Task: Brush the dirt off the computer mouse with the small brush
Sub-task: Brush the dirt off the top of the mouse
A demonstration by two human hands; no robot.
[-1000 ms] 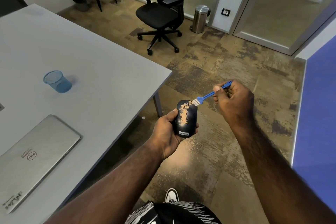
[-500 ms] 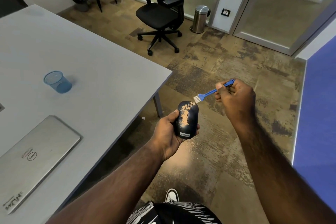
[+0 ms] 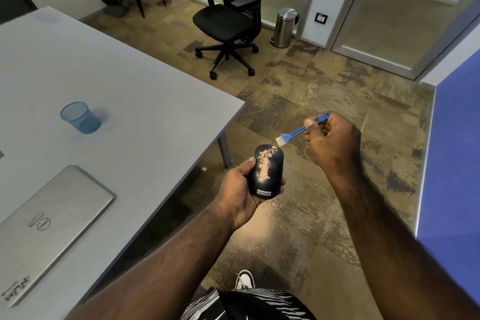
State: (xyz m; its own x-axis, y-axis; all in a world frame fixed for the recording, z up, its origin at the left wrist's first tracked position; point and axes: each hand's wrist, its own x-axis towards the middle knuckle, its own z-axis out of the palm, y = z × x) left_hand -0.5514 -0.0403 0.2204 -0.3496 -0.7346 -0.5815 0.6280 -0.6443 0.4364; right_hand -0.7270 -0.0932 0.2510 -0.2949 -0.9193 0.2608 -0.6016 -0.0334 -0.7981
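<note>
The left hand [image 3: 240, 191] grips a dark computer mouse [image 3: 266, 172], thumb along its left side and fingertips showing at its right edge. It holds the mouse over the floor, just off the corner of the grey table [image 3: 124, 101], with the Lenovo label at the near end. A streak of tan dirt [image 3: 265, 166] runs down the middle of the mouse's back, wider toward the far end.

The right hand [image 3: 333, 139] is curled round the handle of a small blue brush [image 3: 302, 130], pinching it between thumb and fingers. The brush slants down to the left, and its pale bristles sit just beside the far right corner of the mouse; whether they touch it is not clear.

On the table lie a closed silver laptop [image 3: 49, 226] at the near left and a blue mesh cup [image 3: 80, 117] farther back. Across the patterned floor stand a black office chair [image 3: 231, 18] and a steel bin [image 3: 284, 27]. A white shoe [image 3: 244, 279] shows at the bottom, above a striped garment [image 3: 249, 305].
</note>
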